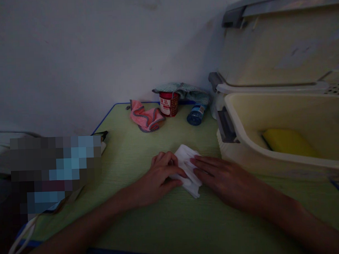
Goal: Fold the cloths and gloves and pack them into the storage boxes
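Note:
A folded, creased white tissue (184,156) lies on the green tabletop (126,150) in front of me. My left hand (164,171) curls its fingers at the tissue's left side, with thumb and forefinger closed on it. From the right, my right hand (217,177) rests its stretched fingers on the tissue's other side. The thumb of the right hand is hidden. Both hands are low over the table, close to each other.
To the right stands a cream storage box (230,102), lid raised, with a yellow item (289,141) inside. At the back are a pink cloth (147,118), a red container (169,104), a greenish cloth (182,88) and a blue bottle (196,115). Something pixelated (67,160) covers the left edge.

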A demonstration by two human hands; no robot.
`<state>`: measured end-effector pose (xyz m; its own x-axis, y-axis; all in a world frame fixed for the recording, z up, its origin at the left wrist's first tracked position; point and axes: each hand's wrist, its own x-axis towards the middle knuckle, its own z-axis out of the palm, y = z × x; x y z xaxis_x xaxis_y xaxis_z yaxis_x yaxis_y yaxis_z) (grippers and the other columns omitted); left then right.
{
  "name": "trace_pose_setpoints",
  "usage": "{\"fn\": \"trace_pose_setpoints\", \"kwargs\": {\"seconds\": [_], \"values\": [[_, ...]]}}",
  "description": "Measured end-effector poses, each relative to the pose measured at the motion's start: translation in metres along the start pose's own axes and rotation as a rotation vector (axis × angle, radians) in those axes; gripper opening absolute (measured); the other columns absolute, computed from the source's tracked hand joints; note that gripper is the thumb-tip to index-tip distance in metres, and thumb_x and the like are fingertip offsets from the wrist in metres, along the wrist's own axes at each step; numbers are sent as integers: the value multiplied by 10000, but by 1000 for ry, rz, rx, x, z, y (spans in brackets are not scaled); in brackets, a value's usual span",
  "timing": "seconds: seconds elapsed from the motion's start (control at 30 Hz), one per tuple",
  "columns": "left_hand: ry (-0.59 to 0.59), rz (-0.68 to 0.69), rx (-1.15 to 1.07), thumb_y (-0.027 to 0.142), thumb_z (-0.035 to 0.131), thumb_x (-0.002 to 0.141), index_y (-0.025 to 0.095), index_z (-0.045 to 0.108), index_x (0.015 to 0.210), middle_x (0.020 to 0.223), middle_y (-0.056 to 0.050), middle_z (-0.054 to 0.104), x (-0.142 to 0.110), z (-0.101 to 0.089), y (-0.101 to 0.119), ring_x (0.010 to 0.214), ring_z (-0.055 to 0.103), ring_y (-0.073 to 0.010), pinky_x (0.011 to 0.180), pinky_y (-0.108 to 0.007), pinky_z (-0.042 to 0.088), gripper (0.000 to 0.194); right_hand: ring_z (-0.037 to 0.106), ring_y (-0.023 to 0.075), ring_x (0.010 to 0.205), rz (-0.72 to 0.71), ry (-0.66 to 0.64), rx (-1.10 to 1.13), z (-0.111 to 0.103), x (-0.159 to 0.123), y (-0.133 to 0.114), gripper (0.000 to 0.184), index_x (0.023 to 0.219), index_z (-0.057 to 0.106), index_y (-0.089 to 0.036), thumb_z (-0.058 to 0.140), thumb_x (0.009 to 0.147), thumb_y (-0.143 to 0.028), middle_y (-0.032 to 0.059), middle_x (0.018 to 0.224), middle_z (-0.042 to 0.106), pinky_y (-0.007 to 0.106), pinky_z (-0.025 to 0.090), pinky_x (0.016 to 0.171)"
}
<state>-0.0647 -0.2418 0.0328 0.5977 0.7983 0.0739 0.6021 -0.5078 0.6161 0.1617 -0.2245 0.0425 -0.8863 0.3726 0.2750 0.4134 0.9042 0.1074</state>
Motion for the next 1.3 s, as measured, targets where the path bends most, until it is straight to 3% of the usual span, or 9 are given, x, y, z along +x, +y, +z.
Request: {"fn": "trace_pose_setpoints", "kwargs": {"seconds": [0.2,0.4,0.6,0.8,0.93,1.17,1.3], "values": [[5,18,-33,207,513,875,216,637,947,980,-43,479,0,-1,-2,1004,432,-195,909,-385,367,144,589,249,1089,-16,-27,26,-5,0,0,242,1011,649,-92,501,822,-59,161,1135,642,371,514,902],[115,45,-91,192,460,896,164,574,954,976,-52,529,1,3,-8,979,464,-177,884,-337,405,131,556,234,1135,-29,-83,36,-8,-2,4,304,1086,626,-96,509,811,-43,163,1182,614,347,491,935],[91,123,72,236,465,902,225,628,1064,975,-61,506,0,3,-9,971,476,-180,866,-349,427,230,527,234,1168,-30,-139,48,-9,-4,6,362,1149,600,-110,493,812,-35,158,1220,588,356,481,948],[87,331,348,246,395,933,208,603,1123,1340,-95,469,-1,0,-17,1257,377,-215,1029,-432,332,284,546,232,1148,-14,-116,55,-9,-4,6,361,1136,602,-105,465,811,-25,153,1209,599,354,495,925],[-6,409,392,245,366,945,146,515,1233,1414,-141,396,-2,-2,-21,1348,292,-185,1100,-414,274,339,612,219,1053,37,-30,44,-7,-1,3,311,1071,608,-66,423,824,-27,173,1142,636,334,525,871],[-50,338,408,292,399,931,136,478,1276,1437,-188,332,-8,-1,-12,1362,248,-223,1080,-449,312,386,665,213,882,81,59,120,-11,6,-4,221,944,637,-95,449,841,-152,140,992,696,341,549,791],[-47,255,433,298,451,909,157,486,1272,1435,-177,342,-12,3,-3,1350,271,-263,1053,-493,339,391,649,228,934,63,47,111,-10,5,-6,230,923,653,-101,493,853,-250,138,1034,685,353,533,833]]}}
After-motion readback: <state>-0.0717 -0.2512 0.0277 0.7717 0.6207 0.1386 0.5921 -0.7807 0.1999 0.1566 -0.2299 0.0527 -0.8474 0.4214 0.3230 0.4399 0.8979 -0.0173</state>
